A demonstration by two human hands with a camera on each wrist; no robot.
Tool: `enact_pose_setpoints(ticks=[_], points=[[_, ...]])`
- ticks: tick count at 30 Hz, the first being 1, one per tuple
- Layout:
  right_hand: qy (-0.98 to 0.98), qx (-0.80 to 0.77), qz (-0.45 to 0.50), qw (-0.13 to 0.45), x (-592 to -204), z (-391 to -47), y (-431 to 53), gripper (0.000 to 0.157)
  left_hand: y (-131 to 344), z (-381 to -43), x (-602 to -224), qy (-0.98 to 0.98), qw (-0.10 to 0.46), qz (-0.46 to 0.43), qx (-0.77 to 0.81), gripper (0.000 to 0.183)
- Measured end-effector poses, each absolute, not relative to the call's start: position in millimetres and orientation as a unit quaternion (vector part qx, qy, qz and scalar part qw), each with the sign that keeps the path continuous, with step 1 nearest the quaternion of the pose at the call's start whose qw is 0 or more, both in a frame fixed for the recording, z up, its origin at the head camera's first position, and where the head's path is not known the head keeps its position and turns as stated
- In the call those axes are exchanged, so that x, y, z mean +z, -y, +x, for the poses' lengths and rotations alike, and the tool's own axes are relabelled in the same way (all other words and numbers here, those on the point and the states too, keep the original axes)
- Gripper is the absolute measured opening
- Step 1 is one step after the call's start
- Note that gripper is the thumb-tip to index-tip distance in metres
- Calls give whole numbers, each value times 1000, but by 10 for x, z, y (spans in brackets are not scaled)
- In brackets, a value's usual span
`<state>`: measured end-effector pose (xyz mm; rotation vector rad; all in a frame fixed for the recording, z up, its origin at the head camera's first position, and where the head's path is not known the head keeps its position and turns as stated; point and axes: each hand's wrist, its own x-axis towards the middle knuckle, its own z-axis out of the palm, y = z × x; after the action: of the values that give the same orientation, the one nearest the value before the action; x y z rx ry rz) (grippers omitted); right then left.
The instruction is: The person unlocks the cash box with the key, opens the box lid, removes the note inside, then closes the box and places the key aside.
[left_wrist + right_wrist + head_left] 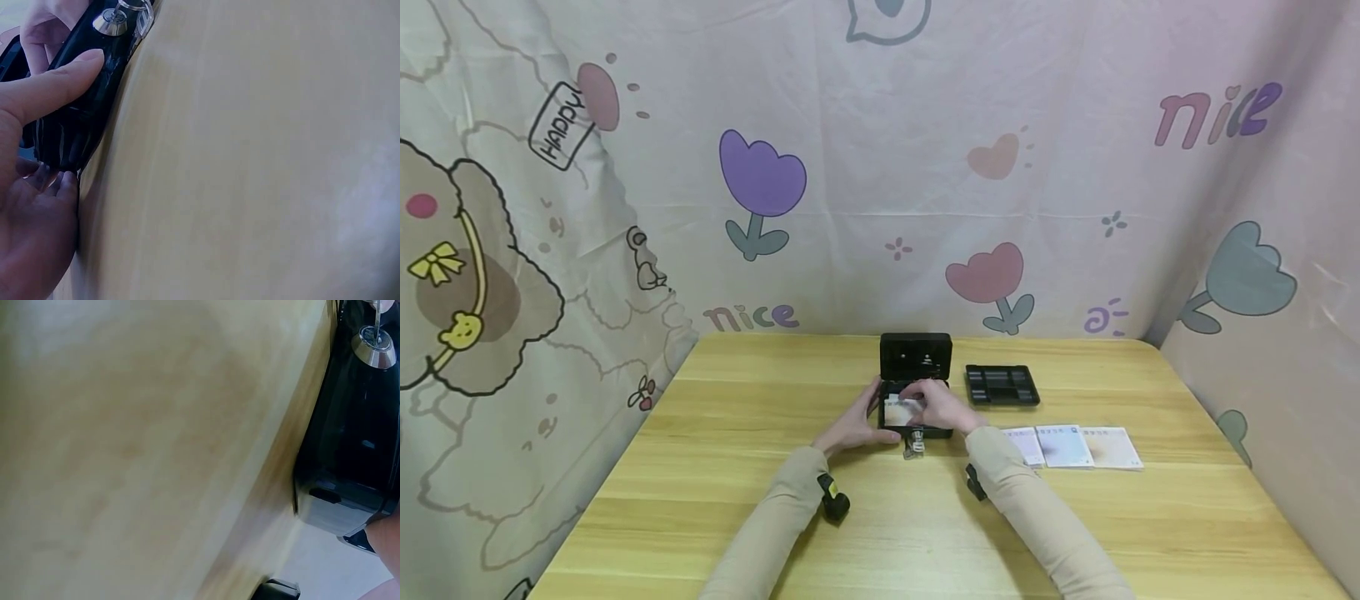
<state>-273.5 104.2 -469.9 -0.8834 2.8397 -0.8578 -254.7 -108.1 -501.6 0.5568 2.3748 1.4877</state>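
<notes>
My left grip [857, 425] is clasping the box [916, 360] at its near left corner, the thumb pressing the front. My right grip [942, 405] is bending in over the notes [897, 413] inside; I cannot tell whether it is pinching any. A key [917, 442] is sticking from the near-side lock [111, 22]. Rightward on the desk [910, 550], a tray [1002, 392] is lying far, with three stacks [1063, 447] resting nearer.

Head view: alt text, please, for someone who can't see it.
A person's right hand reaches into an open black box holding pale printed paper, on a wooden table, while the left hand grips the box's left side. A black compartment tray and printed slips lie to the right.
</notes>
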Motion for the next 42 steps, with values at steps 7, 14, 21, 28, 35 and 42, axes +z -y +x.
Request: enact_pose_setpoints(ticks=[7, 14, 21, 28, 35, 42], points=[[-913, -305, -270, 30, -4693, -2737, -1056, 44, 1073, -2543, -5007, -818, 143, 190, 523, 120], [-912, -326, -248, 37, -4696, -2733, -1051, 43, 1076, -2536, -5006, -819, 144, 192, 522, 119], [-911, -345, -222, 36, -4688, -2717, -1032, 42, 1075, -2532, -4991, -819, 150, 183, 523, 120], [-906, -373, -198, 36, -4686, -2729, -1023, 36, 1073, -2537, -4993, -816, 150, 182, 528, 121], [-898, -392, -198, 15, -4702, -2742, -1036, 18, 1075, -2536, -5001, -816, 150, 186, 526, 121], [-897, -403, -183, 1, -4705, -2739, -1030, 14, 1071, -2536, -4982, -818, 150, 183, 525, 121]])
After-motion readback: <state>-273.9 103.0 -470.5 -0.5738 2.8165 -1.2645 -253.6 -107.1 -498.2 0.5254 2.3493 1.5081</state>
